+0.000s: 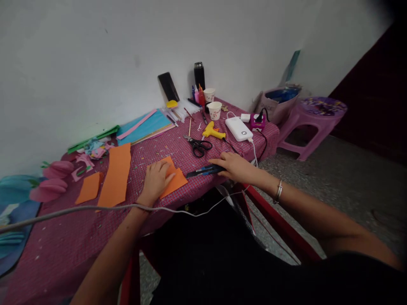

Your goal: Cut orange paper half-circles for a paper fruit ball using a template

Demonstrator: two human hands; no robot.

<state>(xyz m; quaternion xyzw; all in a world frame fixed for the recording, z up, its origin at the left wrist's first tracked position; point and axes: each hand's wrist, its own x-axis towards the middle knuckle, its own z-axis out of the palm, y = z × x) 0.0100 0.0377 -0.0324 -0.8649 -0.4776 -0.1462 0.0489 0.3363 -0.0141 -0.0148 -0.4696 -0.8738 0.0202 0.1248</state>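
left hand [156, 180] open, resting on orange paper [177, 183]; right hand [234, 167] gripping cutter [205, 170] by one end (blade end beside paper). scissors [199, 148] near glue gun [213, 131].

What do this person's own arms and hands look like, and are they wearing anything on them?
Both the left hand and right hand are ungloved, and the forearms are bare. The right wrist wears a silvery bangle; the left has a thin reddish-brown band. A black sleeve covers the right upper arm.
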